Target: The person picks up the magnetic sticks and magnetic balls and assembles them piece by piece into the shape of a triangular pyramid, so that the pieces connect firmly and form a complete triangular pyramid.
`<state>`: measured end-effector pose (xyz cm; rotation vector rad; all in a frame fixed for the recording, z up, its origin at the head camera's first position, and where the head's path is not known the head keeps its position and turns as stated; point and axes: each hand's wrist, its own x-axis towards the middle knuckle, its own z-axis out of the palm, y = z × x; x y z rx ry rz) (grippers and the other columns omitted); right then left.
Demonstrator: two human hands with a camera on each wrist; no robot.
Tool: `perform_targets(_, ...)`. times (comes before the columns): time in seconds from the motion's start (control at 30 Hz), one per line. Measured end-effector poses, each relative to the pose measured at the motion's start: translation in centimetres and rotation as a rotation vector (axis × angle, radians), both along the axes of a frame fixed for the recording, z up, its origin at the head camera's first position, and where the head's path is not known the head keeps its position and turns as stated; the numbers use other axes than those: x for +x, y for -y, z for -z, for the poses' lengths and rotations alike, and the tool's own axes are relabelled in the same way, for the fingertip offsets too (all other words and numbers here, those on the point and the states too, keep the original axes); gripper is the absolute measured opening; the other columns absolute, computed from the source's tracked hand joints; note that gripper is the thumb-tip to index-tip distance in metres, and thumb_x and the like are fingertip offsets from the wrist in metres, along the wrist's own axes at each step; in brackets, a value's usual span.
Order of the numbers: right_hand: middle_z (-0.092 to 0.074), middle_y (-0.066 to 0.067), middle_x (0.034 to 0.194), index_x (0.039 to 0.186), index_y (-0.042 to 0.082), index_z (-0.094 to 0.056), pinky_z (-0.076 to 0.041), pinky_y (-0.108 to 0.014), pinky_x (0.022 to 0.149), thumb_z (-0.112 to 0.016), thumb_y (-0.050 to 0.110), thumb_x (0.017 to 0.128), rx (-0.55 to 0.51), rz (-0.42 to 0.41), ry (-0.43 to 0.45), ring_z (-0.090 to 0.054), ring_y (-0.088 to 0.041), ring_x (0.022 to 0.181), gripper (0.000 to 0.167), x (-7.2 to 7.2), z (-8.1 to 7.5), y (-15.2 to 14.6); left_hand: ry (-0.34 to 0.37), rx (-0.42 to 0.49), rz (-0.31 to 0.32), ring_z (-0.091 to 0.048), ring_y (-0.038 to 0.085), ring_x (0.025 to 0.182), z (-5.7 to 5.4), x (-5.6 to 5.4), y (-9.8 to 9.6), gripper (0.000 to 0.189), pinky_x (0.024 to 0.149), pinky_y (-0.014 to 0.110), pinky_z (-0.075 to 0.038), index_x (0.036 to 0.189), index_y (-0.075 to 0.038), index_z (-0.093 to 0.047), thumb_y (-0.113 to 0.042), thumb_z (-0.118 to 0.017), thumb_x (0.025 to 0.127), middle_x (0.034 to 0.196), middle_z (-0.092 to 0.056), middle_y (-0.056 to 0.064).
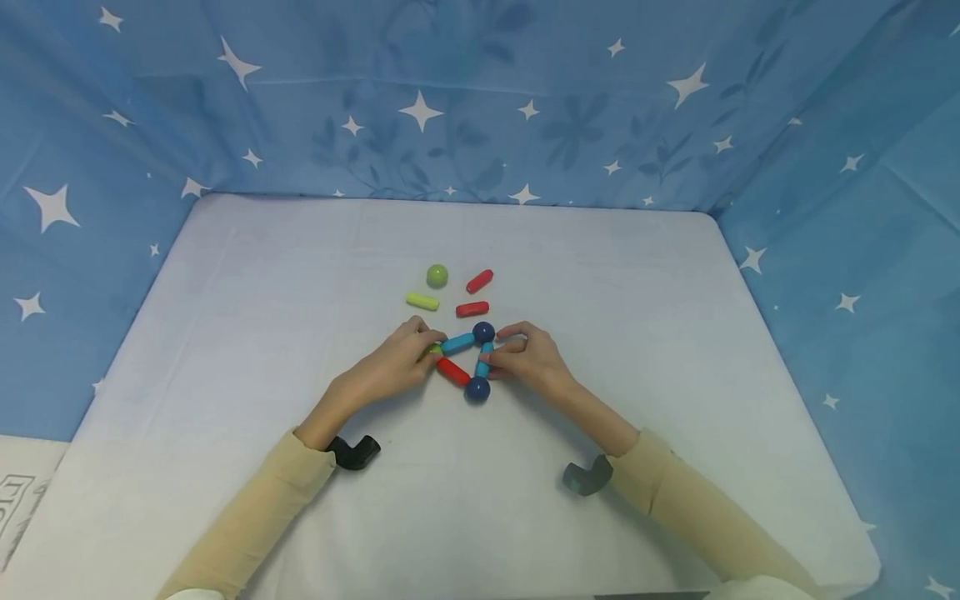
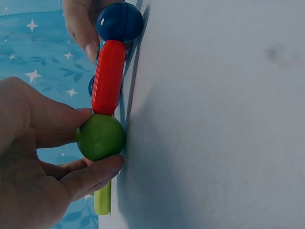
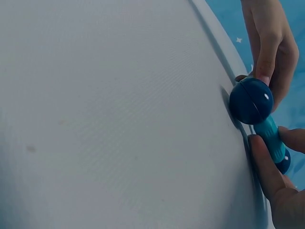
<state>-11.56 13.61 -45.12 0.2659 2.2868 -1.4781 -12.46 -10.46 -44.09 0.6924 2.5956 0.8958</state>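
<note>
A triangle of rods and balls lies on the table between the two hands. My left hand [image 1: 393,360] pinches the green ball [image 2: 101,137] at its left corner between thumb and fingers. From that ball a red rod [image 1: 453,372] runs to the near dark blue ball [image 1: 477,389], and a light blue rod [image 1: 458,343] to the far dark blue ball [image 1: 483,332]. Another light blue rod [image 3: 269,138] joins the two dark blue balls; my right hand [image 1: 536,358] pinches it between thumb and finger. The fingers partly cover the green ball in the head view.
Just beyond the triangle lie a loose light green ball [image 1: 437,276], a yellow-green rod [image 1: 422,301], a red rod [image 1: 472,309] and a second red rod [image 1: 480,281]. Blue star-patterned cloth [image 1: 480,125] borders the white table [image 1: 637,292] at the back and sides.
</note>
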Motion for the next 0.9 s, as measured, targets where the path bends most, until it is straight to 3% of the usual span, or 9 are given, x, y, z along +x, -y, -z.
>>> perform_targets(0.37, -0.078, -0.011, 0.103, 0.133, 0.006, -0.052, -0.053, -0.038, 0.103, -0.082, 0.024, 0.09, -0.008, -0.035, -0.034, -0.078, -0.018, 0.081, 0.055, -0.7, -0.1, 0.0, -0.002, 0.004, -0.007, -0.053, 0.021, 0.092, -0.2, -0.1, 0.2, 0.036, 0.078, 0.032, -0.048, 0.137, 0.0, -0.062, -0.013, -0.058, 0.104, 0.112, -0.055, 0.014)
perform_targets(0.6, -0.077, -0.014, 0.1, 0.131, 0.004, -0.054, -0.062, -0.033, 0.085, -0.08, 0.018, 0.091, -0.035, -0.036, -0.095, -0.077, -0.02, 0.079, 0.05, -1.1, 0.1, -0.2, 0.006, 0.015, -0.015, -0.054, 0.022, 0.091, -0.4, -0.1, 0.2, 0.034, 0.077, 0.033, -0.049, 0.136, -0.003, -0.063, -0.013, -0.06, 0.103, 0.112, -0.056, 0.013)
perform_targets(0.73, -0.076, -0.014, 0.1, 0.129, 0.004, -0.058, -0.063, -0.031, 0.077, -0.079, 0.019, 0.092, 0.025, -0.064, -0.152, -0.075, -0.02, 0.078, 0.045, -1.2, 0.1, -0.4, 0.012, 0.023, -0.016, -0.054, 0.022, 0.09, -0.4, -0.1, 0.2, 0.033, 0.076, 0.032, -0.048, 0.134, -0.003, -0.064, -0.013, -0.061, 0.103, 0.111, -0.057, 0.012)
perform_targets(0.9, -0.074, -0.01, 0.112, 0.132, 0.008, -0.063, -0.061, -0.03, 0.078, -0.073, 0.029, 0.097, 0.113, -0.127, -0.19, -0.074, -0.018, 0.085, 0.042, -1.8, 0.2, -0.8, -0.001, 0.034, 0.001, -0.055, 0.021, 0.092, 0.0, -0.1, 0.1, 0.032, 0.078, 0.032, -0.049, 0.133, -0.002, -0.066, -0.013, -0.062, 0.102, 0.111, -0.058, 0.012)
